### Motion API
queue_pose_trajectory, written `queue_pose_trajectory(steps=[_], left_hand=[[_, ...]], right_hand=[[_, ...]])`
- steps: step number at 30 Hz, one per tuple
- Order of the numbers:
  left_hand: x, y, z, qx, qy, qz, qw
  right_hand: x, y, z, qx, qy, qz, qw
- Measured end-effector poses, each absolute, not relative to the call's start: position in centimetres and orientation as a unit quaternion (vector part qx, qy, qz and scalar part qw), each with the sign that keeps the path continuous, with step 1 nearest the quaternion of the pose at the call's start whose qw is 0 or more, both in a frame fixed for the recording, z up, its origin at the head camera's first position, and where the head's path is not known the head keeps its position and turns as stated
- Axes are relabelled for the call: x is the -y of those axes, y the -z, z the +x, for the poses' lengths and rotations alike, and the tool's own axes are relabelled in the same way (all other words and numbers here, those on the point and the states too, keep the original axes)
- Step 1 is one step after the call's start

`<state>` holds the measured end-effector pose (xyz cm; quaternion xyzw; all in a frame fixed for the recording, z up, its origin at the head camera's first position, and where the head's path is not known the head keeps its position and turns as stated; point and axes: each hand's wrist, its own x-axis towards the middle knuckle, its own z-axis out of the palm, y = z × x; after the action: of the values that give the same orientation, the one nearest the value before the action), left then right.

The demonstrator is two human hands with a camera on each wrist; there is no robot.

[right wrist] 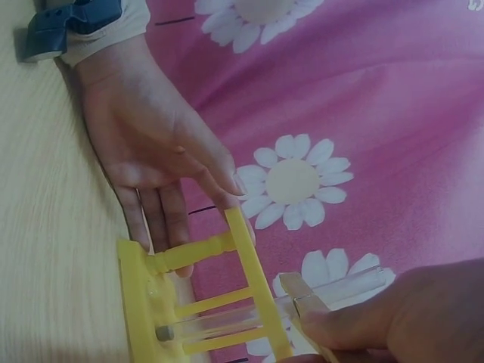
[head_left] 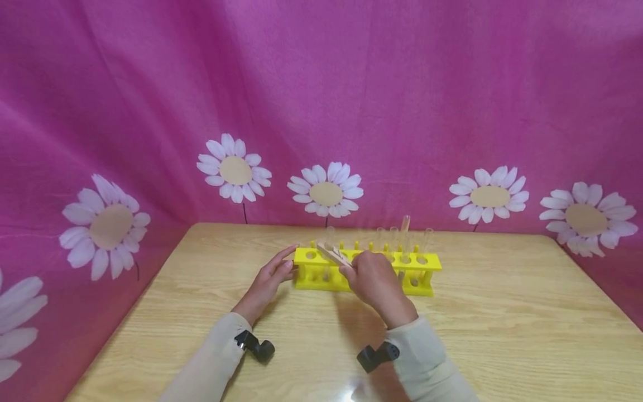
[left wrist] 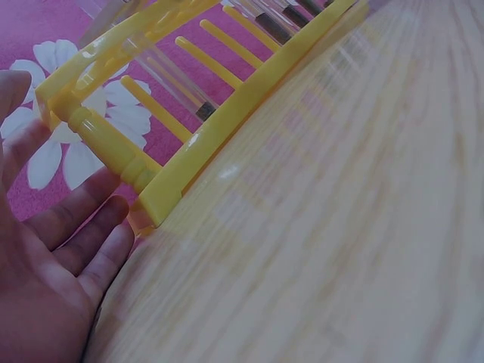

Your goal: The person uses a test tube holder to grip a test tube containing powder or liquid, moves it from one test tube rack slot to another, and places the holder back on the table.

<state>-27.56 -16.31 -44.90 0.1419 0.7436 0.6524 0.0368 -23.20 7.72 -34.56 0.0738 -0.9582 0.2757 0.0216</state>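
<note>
A yellow test tube rack (head_left: 361,287) stands on the table. My left hand (head_left: 263,283) is at its left end, with fairly straight fingers touching the end post and base in the left wrist view. Between thumb and fingers, my right hand (head_left: 380,282) pinches a wooden test tube holder (head_left: 334,255). The holder's tip is at a clear test tube (right wrist: 355,286) near the rack's left end; whether it grips the glass I cannot tell. That tube stands in the rack, with something dark at its bottom (left wrist: 205,111). My right fingertips are partly hidden.
Several more glass tubes, one of them a taller tube (head_left: 405,226), stand in the rack's right half. Yellow pegs (left wrist: 155,107) line its back. Behind the wooden table (head_left: 502,312) hangs a pink cloth (head_left: 402,111) with daisies.
</note>
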Motion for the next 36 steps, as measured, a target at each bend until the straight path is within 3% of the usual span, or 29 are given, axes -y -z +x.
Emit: queue_pose_trajectory(steps=[36], left_hand=[[16.20,45.43,-27.64,-0.740,-0.658,0.138,0.025]], right_hand=[[-8.10,34.83,-23.22,0.952,-0.300,0.067,-0.008]])
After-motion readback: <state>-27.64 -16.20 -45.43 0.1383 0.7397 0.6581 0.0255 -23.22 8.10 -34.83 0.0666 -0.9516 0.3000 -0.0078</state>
